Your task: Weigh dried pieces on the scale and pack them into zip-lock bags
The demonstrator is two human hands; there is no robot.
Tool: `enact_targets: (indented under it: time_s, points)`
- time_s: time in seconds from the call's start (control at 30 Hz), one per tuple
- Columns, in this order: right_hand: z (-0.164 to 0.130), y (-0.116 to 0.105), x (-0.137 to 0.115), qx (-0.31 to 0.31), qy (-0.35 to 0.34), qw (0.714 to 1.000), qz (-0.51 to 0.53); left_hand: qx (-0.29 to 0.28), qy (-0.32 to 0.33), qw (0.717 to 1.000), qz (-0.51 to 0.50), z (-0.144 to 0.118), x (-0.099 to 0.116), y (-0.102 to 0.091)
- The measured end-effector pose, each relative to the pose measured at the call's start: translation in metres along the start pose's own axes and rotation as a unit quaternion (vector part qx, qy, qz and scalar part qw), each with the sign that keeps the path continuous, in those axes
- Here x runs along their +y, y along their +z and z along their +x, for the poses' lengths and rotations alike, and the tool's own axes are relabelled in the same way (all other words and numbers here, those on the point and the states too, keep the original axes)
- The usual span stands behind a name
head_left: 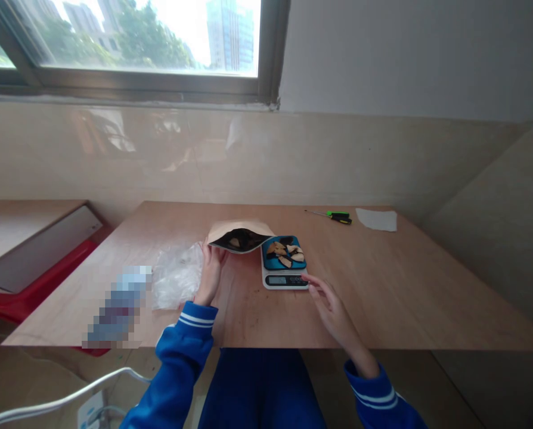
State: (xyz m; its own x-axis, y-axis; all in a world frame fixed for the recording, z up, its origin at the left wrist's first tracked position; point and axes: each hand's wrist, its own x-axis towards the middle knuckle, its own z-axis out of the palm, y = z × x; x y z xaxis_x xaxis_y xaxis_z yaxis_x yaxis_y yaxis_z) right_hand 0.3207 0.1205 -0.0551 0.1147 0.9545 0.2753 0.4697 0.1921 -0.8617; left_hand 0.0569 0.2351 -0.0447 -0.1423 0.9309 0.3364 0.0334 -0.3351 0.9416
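Broadly, a flat brown wooden table (405,286) spans the view. On its left half lies a crumpled clear plastic bag (177,277). Beside that, a tan paper pouch with a dark lining (242,228) gapes toward the person, its right corner at the edge of a white digital kitchen scale with a blue platform (269,285). The left hand (210,271) pinches the pouch's left edge; the right hand (331,304), fingers loosely spread, has a fingertip at the scale's button panel. Smallest, several pale, dark-edged dried slices (285,250) lie heaped on the platform.
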Motion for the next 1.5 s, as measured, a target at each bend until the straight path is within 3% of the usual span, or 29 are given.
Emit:
enact_targets:
  time_s: [0.07, 0.17, 0.4, 0.53, 0.67, 0.8, 0.93, 1.03, 1.13, 1.2, 1.27, 1.37, 1.5]
  points:
    - [-0.005, -0.004, 0.004, -0.001, 0.018, 1.0, 0.001, 0.024, -0.078, 0.991, -0.106, 0.017, -0.002, 0.003]
    - [-0.011, -0.01, 0.011, 0.003, 0.037, 0.999, 0.001, 0.054, -0.113, 0.981, -0.15, 0.03, -0.003, 0.002]
    - [-0.017, -0.006, 0.013, -0.004, 0.017, 0.999, -0.029, 0.13, -0.155, 0.977, -0.065, 0.001, -0.012, -0.015]
    - [0.001, 0.027, -0.014, -0.045, -0.105, 0.988, -0.1, 0.102, -0.156, 0.982, 0.007, -0.01, -0.02, -0.026]
    - [0.04, 0.076, -0.045, -0.088, -0.242, 0.937, -0.235, 0.093, -0.116, 0.985, 0.093, -0.014, -0.021, -0.036]
    - [0.081, 0.11, -0.054, -0.124, -0.281, 0.887, -0.345, 0.059, -0.03, 0.975, 0.213, -0.018, -0.015, -0.054]
    - [0.106, 0.128, -0.046, -0.148, -0.268, 0.869, -0.388, 0.039, 0.061, 0.932, 0.356, -0.023, -0.009, -0.074]
    - [0.117, 0.13, -0.041, -0.174, -0.258, 0.863, -0.399, -0.025, 0.089, 0.88, 0.466, -0.028, -0.006, -0.083]
    - [0.126, 0.115, -0.04, -0.19, -0.256, 0.876, -0.361, -0.09, 0.059, 0.826, 0.553, -0.034, -0.004, -0.084]
    - [0.128, 0.094, -0.044, -0.152, -0.244, 0.908, -0.305, -0.126, 0.051, 0.802, 0.581, -0.038, -0.003, -0.082]
    - [0.124, 0.07, -0.05, -0.082, -0.223, 0.942, -0.238, -0.146, 0.051, 0.796, 0.585, -0.04, -0.003, -0.079]
    - [0.099, 0.045, -0.062, -0.026, -0.185, 0.972, -0.14, -0.146, 0.039, 0.811, 0.565, -0.042, -0.002, -0.077]
    - [0.05, 0.053, -0.078, -0.125, -0.122, 0.984, -0.039, -0.087, 0.019, 0.866, 0.492, -0.05, 0.007, -0.071]
